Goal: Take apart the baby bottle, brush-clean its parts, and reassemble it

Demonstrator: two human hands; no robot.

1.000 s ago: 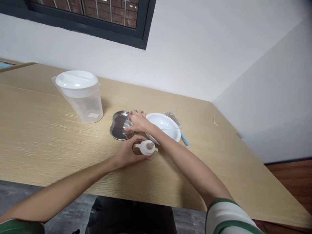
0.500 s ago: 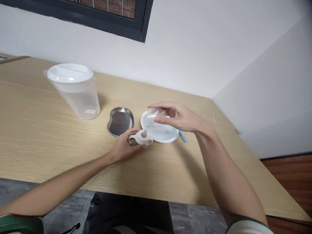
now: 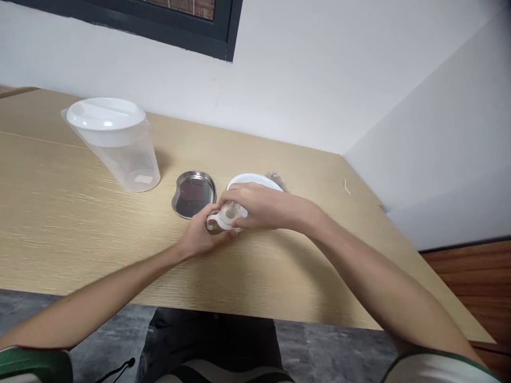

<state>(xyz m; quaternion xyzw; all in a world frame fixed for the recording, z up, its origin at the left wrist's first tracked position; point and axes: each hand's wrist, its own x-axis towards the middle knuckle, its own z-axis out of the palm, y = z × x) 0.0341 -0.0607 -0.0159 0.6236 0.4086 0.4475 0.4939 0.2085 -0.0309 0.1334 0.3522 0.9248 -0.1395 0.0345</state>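
My left hand [image 3: 200, 232] is closed around a white baby bottle [image 3: 213, 222] with curved side handles, held above the table. From the right, my right hand [image 3: 249, 205] grips a clear dome-shaped cap [image 3: 231, 211] that sits over the nipple end of the bottle. Its fingers wrap the cap from behind and its thumb is in front. Whether the cap is fully seated cannot be seen. Behind the right hand lies a white oval plate [image 3: 249, 178], mostly covered by that hand.
A steel kidney dish [image 3: 194, 194] lies just behind my left hand. Farther left stands a clear pitcher [image 3: 131, 159] with a white lid. A greyish brush-like bundle [image 3: 278, 181] shows behind the plate. A thin pale strip [image 3: 346, 186] lies on the wooden table [image 3: 120, 239] at right.
My right hand has brought the clear cap down and left from above the plate onto the bottle's nipple end. My left hand still holds the bottle. The view has shifted slightly.
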